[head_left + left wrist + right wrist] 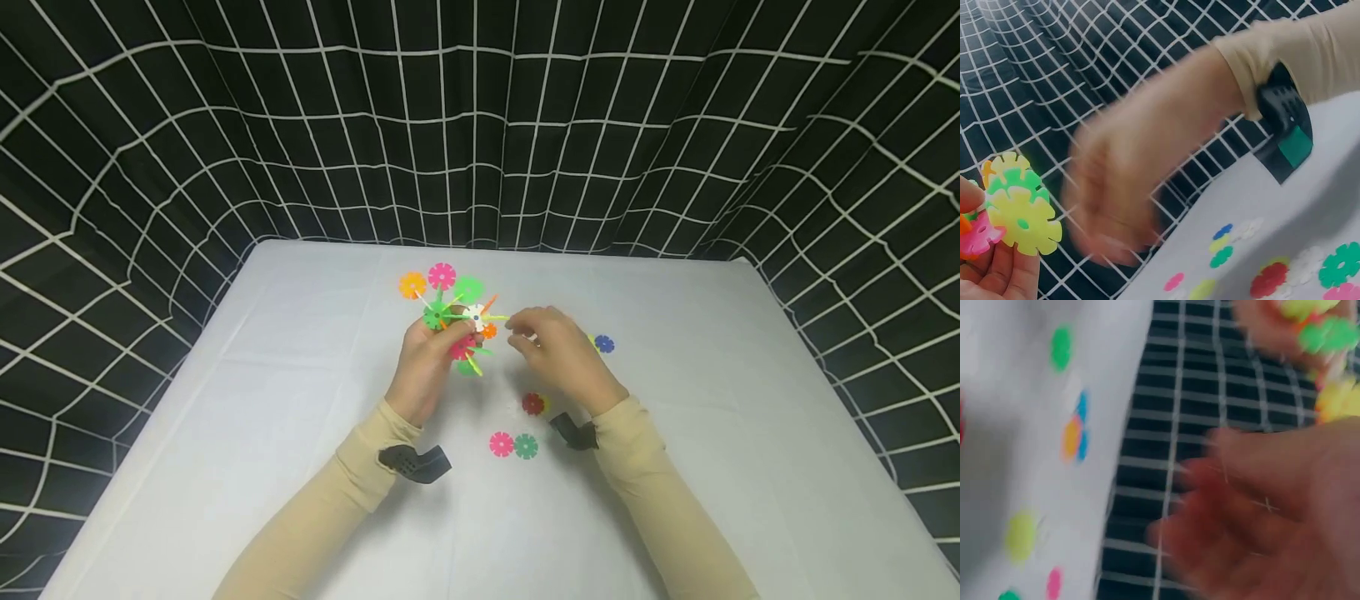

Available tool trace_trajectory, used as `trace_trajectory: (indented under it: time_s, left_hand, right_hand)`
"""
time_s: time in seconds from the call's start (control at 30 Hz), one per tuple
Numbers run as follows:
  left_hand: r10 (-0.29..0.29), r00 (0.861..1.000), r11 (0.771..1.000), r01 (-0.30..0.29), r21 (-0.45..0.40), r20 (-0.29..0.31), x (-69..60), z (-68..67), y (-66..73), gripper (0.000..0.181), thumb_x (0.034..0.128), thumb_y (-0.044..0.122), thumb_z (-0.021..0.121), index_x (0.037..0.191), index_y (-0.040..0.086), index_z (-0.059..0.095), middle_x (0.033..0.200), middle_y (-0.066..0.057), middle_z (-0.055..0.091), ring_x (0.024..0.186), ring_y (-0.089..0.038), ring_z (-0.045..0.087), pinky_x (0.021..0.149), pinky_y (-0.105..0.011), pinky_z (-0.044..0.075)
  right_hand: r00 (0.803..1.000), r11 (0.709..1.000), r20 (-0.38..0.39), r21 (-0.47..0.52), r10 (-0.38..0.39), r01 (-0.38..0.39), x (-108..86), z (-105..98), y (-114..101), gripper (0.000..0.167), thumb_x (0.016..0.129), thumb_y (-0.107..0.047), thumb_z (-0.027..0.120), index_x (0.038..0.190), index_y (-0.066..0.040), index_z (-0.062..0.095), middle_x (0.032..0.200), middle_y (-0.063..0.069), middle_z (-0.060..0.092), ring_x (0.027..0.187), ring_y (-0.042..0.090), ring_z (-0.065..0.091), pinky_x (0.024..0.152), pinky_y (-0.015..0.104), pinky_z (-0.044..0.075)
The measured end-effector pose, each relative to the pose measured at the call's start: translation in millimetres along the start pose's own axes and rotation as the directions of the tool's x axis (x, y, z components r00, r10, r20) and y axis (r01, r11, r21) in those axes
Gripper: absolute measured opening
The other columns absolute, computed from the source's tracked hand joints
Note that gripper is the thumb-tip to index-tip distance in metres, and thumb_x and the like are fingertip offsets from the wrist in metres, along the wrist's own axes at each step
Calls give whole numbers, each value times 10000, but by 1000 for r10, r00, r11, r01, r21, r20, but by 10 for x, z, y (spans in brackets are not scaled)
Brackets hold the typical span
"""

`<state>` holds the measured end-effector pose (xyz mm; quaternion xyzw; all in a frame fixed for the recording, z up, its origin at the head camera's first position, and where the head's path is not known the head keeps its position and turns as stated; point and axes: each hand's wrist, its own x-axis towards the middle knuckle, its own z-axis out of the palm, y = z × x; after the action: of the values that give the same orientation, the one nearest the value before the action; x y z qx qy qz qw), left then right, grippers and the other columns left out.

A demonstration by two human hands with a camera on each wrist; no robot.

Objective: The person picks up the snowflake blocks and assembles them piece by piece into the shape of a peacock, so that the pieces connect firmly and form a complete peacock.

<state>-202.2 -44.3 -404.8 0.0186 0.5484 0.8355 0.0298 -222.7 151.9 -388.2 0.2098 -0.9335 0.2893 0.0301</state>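
Note:
My left hand [422,367] grips a cluster of slotted plastic snowflake discs joined edge to edge. White [476,317], green, pink, orange and yellow discs stick out of it at different angles. The left wrist view shows a yellow disc [1025,222] on its near side, just beyond the fingers. To the right of the cluster is my right hand [557,350], fingers loosely bent and close to a yellow disc's edge, with nothing seen in them. Both wrist views blur this right hand [1116,187].
Loose discs lie on the white table [300,358]: a pink one [502,444] beside a dark green one [527,447], a red one [533,404] overlapping yellow, and a blue one [604,343] by the right wrist. A black curtain with white grid lines [495,150] surrounds the table.

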Motion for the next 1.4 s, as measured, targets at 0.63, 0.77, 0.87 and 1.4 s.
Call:
trace_trajectory:
  time_s: [0.63, 0.77, 0.87, 1.4]
  left_hand:
    - [24, 1000, 999, -24, -33, -10, 28, -58, 49, 51, 929, 49, 614, 976, 67, 624, 824, 14, 663, 801, -145, 673, 916, -287, 545]
    - [16, 1000, 1000, -17, -27, -21, 28, -65, 41, 47, 933, 46, 608, 969, 65, 632, 818, 13, 669, 812, -155, 676, 928, -295, 543]
    - [11, 1000, 1000, -12, -24, -24, 30, -61, 45, 43, 943, 51, 607, 965, 73, 636, 824, 15, 674, 817, -144, 680, 953, -305, 533]
    - [-6, 998, 1000, 6, 9, -64, 10, -21, 6, 74, 945, 119, 642, 1007, 80, 632, 904, 44, 629, 869, -100, 607, 926, -272, 495]
  right_hand:
    - [908, 949, 305, -215, 288, -229, 62, 171, 604, 254, 888, -74, 649, 1141, -77, 657, 1126, 117, 594, 1090, 297, 523, 959, 462, 508]
    - [907, 960, 323, -167, 269, -225, 81, 147, 558, 134, 918, -195, 697, 1014, -110, 657, 933, 61, 618, 904, 234, 551, 792, 362, 499]
    - [936, 984, 302, -44, 180, -175, 83, 79, 377, 160, 940, -265, 704, 1028, -133, 682, 838, 47, 632, 788, 200, 552, 695, 317, 480]
    - [964, 971, -203, 130, -171, 199, -52, 61, -193, 66, 921, -122, 727, 979, -104, 749, 841, 10, 760, 629, 109, 609, 602, 243, 557]
